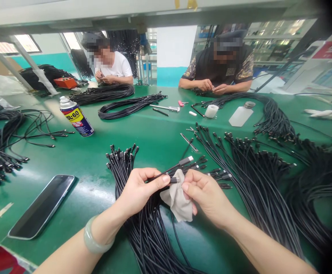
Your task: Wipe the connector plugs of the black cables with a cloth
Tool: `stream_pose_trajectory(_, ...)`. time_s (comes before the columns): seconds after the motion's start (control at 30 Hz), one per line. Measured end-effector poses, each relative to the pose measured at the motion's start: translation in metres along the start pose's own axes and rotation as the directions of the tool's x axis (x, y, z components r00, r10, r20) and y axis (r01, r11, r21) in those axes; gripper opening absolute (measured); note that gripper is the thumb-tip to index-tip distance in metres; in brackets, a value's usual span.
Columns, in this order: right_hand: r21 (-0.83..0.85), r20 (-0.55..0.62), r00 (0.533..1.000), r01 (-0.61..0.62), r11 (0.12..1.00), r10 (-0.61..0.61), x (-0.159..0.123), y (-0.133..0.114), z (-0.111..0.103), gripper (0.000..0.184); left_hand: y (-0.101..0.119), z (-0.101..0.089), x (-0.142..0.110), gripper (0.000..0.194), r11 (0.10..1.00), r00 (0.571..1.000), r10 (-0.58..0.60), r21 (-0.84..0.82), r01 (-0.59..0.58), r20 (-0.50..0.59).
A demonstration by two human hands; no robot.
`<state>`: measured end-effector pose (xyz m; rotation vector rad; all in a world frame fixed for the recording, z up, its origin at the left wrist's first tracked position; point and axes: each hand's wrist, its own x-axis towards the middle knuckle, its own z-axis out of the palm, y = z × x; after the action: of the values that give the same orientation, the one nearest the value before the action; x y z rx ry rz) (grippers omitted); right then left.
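Note:
My left hand is closed around a black USB cable, with two connector ends poking out past the thumb. One end, a flat silver USB plug, points up and to the right. The other, smaller plug reaches the grey-white cloth. My right hand pinches that cloth, its lower part hanging loose against the plug. Under both hands lies a bundle of black cables, their plugs fanned out at the far end.
More cable bundles lie to the right and at far left. A phone and a spray can stand on the left. Beyond are a caliper, a tape roll and a white bottle. Two people work across the table.

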<state>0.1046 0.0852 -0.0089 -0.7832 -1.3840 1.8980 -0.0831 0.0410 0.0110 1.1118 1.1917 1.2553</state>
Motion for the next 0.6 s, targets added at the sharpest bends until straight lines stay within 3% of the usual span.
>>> stream_pose_trajectory(0.3, 0.036, -0.078, 0.997, -0.022, 0.999, 0.024, 0.0018, 0.0008, -0.0068, 0.027, -0.0008, 0.0005, -0.001, 0.039, 1.0, 1.0, -0.014, 0.013, 0.014, 0.007)
stream_pose_trajectory(0.43, 0.106, -0.022, 0.997, -0.074, 0.992, 0.077, 0.0018, -0.0006, -0.0037, 0.026, -0.0033, -0.0004, -0.0008, 0.036, 0.999, 0.999, -0.04, 0.0, 0.04, 0.008)
stream_pose_trajectory(0.6, 0.118, 0.08, 0.995, -0.065, 0.991, 0.056, 0.0009, -0.0004, -0.0015, 0.028, -0.0033, -0.0001, -0.0024, 0.034, 0.999, 0.999, -0.029, 0.024, 0.029, 0.022)
